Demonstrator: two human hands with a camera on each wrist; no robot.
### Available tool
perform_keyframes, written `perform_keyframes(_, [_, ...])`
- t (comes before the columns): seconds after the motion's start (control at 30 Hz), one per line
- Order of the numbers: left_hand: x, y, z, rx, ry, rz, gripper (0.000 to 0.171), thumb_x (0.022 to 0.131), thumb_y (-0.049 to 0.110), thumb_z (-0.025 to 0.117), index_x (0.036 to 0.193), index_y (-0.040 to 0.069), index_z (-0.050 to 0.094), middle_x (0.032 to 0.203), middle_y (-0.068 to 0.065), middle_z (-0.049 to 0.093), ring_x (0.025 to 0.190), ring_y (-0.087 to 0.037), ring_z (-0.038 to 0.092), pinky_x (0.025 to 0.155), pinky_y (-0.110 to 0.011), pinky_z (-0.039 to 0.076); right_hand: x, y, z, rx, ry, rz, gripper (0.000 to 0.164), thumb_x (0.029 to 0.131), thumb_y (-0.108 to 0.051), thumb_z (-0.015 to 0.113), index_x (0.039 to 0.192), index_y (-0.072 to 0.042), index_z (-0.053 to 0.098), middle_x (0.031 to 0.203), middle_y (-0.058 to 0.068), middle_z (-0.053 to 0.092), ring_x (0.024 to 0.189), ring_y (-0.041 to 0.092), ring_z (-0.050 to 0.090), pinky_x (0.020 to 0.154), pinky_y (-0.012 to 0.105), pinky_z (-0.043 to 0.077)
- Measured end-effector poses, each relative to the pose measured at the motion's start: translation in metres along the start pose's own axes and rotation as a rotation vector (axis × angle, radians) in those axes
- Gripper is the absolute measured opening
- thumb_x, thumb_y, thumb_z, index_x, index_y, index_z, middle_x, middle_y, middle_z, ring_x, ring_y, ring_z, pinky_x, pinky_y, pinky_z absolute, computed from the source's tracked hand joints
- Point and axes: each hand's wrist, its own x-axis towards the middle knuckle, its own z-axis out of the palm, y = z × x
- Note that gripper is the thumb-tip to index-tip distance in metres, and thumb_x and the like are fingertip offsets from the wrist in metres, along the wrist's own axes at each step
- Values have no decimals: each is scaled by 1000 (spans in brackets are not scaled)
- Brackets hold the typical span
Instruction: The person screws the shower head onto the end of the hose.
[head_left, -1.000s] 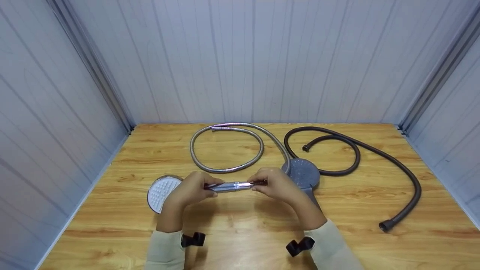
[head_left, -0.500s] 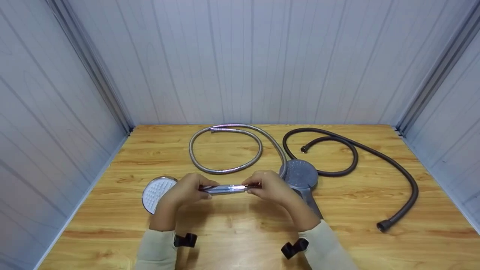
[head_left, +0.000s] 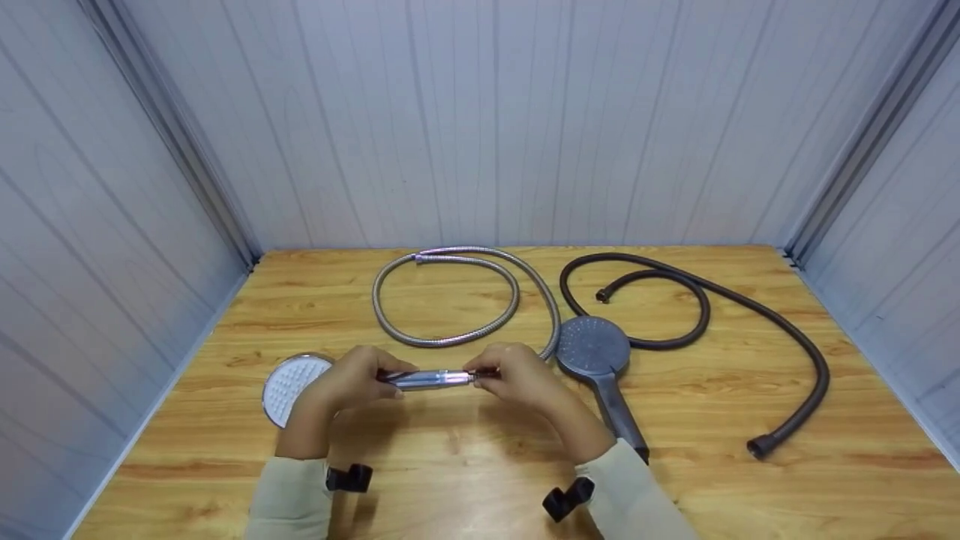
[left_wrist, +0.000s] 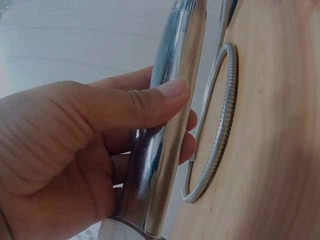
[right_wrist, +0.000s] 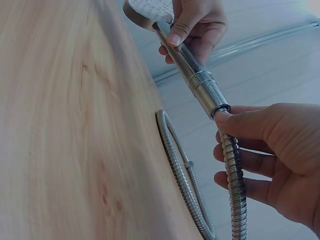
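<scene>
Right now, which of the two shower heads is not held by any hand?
The grey shower head, lying on the table with no hand touching it. The silver shower head, with the white face, is gripped by the left hand.

The shower handle (head_left: pixel 425 379) looks glossy chromed metal, the silver hose (right_wrist: pixel 235 177) ribbed metal, the tabletop (head_left: pixel 450 469) wood-grained.

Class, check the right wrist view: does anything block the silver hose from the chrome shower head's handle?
Nothing visible does: the silver hose meets the handle; the right hand pinches just there, the left hand grips farther up.
</scene>
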Motion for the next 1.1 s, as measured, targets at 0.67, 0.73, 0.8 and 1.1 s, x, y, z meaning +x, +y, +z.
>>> perform_keyframes(0.67, [15, -19, 0, -3, -76, -67, 33, 76, -8, 76, 103, 11, 78, 89, 0, 72, 71, -14, 54, 65, -30, 49, 6, 16, 16, 174, -57, 112, 18, 84, 1, 72, 101, -1, 75, 90, 7, 72, 82, 15, 65, 72, 25, 53])
perform_keyframes(0.73, [17, -21, 0, -2, -83, -37, 33, 76, -8, 75, 104, 8, 77, 89, -1, 72, 71, -13, 53, 64, -30, 49, 6, 17, 16, 173, -63, 134, 18, 84, 1, 72, 101, -2, 75, 88, 6, 72, 81, 14, 64, 72, 25, 52])
perform_keyframes(0.8, [19, -22, -1, -5, -90, -21, 32, 76, -8, 76, 104, 8, 77, 88, -2, 72, 69, -13, 52, 63, -30, 48, 7, 17, 16, 169, -65, 147, 18, 84, 0, 72, 101, -2, 75, 88, 5, 72, 80, 13, 63, 72, 26, 52])
perform_keyframes(1.1, [28, -26, -2, -12, -95, -50, 33, 76, -8, 76, 103, 10, 78, 91, -2, 73, 71, -12, 53, 67, -29, 48, 8, 21, 20, 186, -63, 203, 17, 85, -1, 72, 101, -3, 76, 83, 2, 70, 74, 9, 58, 67, 25, 49])
